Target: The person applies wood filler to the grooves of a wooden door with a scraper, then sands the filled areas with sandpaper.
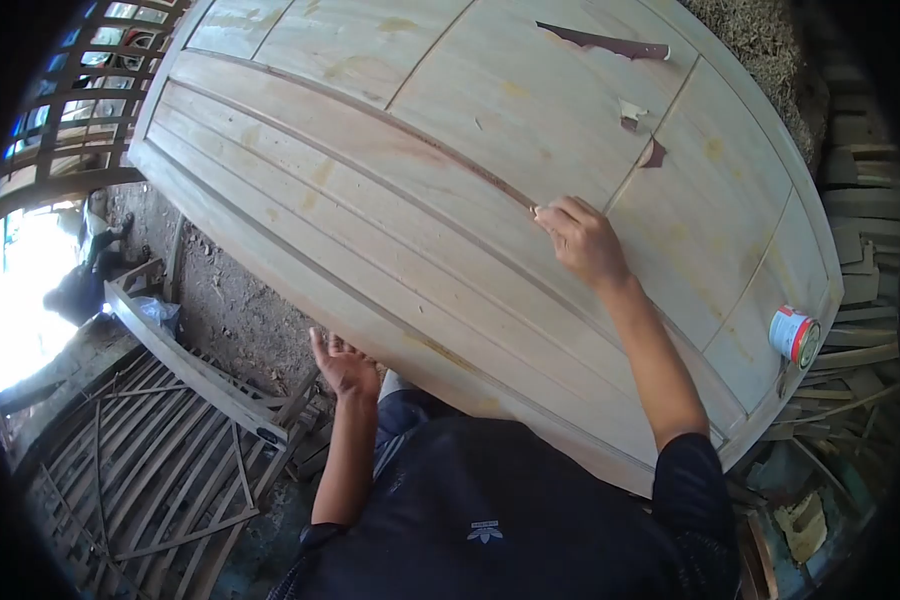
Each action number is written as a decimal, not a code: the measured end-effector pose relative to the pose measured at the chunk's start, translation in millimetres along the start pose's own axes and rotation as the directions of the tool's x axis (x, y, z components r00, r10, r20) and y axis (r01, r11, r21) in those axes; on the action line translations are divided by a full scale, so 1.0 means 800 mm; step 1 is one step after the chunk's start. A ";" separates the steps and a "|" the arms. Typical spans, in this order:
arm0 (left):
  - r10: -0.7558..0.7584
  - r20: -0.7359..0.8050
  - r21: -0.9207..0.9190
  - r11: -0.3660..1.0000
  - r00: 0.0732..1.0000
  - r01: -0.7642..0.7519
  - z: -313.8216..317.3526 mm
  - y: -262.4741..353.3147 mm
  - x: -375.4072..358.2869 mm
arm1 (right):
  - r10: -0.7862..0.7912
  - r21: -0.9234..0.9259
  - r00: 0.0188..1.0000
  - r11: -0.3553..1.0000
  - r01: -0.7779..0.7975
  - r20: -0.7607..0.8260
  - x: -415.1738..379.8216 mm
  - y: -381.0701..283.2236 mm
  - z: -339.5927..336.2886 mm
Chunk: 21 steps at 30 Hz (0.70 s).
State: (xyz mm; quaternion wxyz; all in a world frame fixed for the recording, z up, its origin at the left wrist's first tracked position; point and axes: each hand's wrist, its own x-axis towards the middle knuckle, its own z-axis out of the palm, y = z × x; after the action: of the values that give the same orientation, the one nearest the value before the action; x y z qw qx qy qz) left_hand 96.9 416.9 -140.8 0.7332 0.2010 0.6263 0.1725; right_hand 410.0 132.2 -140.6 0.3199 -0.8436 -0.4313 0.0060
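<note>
A large pale wooden door panel [370, 200] with raised mouldings and long grooves lies in front of me. My right hand [582, 242] is closed in a pinch over a long moulding groove near the panel's middle. A small pale edge of what looks like folded sandpaper [537, 211] shows at its fingertips; the fingers hide the rest. My left hand [348, 368] is open beside the panel's near edge, palm up and fingers spread, with nothing in it. Beyond my right hand lie a dark torn sandpaper strip [610, 42] and smaller torn scraps [653, 153].
A red and white tin [795, 336] lies near the panel's right corner. Slatted wooden frames [160, 450] stand at lower left, with a curved rail [190, 360]. Wood offcuts [865, 260] are stacked at right. Shavings [750, 40] cover the ground at the far side.
</note>
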 end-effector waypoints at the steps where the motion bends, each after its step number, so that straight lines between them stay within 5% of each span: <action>1: -0.015 -0.005 0.005 1.000 1.000 0.015 0.001 0.010 0.020 | 0.052 0.024 0.999 0.998 -0.052 -0.006 0.004 -0.003 -0.002; 4: 0.213 -0.014 0.044 0.976 0.977 -0.212 0.018 0.041 0.068 | 0.032 -0.037 0.999 0.999 -0.033 -0.021 0.076 -0.025 0.054; 11: 0.205 0.001 0.125 0.971 0.979 -0.203 0.077 0.083 0.083 | 0.201 -0.066 0.980 0.978 -0.200 0.014 0.029 -0.022 0.017; 17: 0.236 0.036 0.158 0.958 0.971 -0.239 0.052 0.085 0.105 | 0.179 0.013 0.983 0.984 -0.179 -0.042 0.120 -0.053 0.060; 21: 0.290 0.023 0.160 0.944 0.957 -0.290 0.088 0.085 0.077 | 0.312 -0.044 0.950 0.949 -0.313 -0.029 0.050 -0.048 0.021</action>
State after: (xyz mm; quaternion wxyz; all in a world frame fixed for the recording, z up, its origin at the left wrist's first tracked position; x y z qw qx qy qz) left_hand 176.1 500.8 -148.6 0.6810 0.3497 0.6020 0.2270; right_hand 402.8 186.5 -122.3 0.2993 -0.9087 -0.2888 0.0369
